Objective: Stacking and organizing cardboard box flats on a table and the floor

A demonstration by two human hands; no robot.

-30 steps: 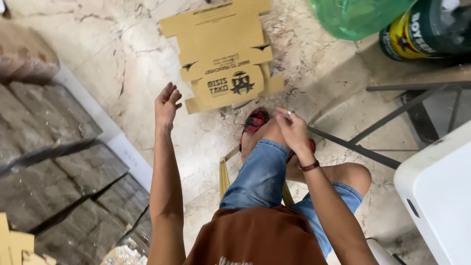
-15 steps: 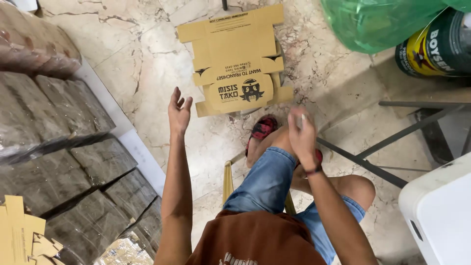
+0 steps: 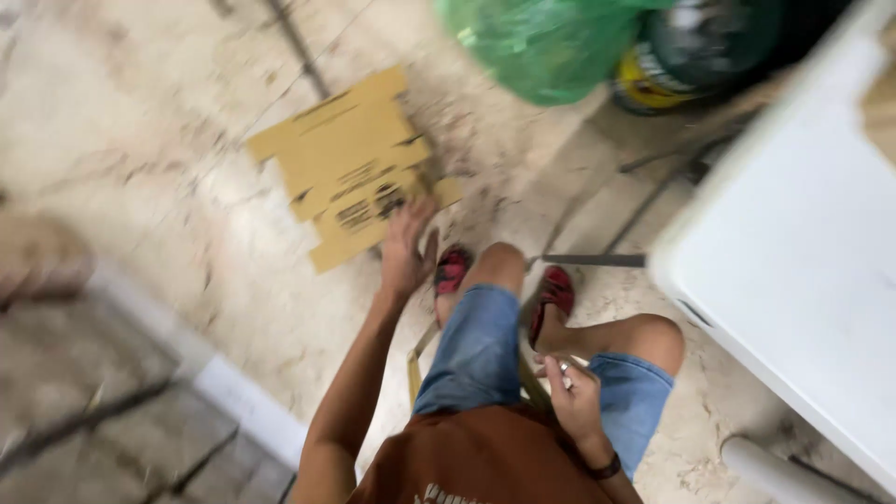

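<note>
The view is blurred by motion. A flattened brown cardboard box (image 3: 350, 168) lies on the pale stone floor. My left hand (image 3: 406, 247) reaches forward with its fingers spread, at the box's near edge, and holds nothing. My right hand (image 3: 571, 397) rests beside my right thigh with the fingers curled on something small and pale that I cannot identify. I sit in blue denim shorts (image 3: 481, 341) with red sandals (image 3: 551, 294) on my feet.
A white tabletop (image 3: 803, 280) fills the right side. A green plastic bag (image 3: 546, 42) and a yellow-and-black can (image 3: 681, 65) stand at the top. A dark metal frame (image 3: 597, 259) lies on the floor. Wrapped bundles (image 3: 75, 411) and a white ledge (image 3: 243, 406) are at the left.
The camera has swung right and blurred. My left hand has reached forward to the cardboard's edge. My right hand has dropped from my knee back to my thigh.
</note>
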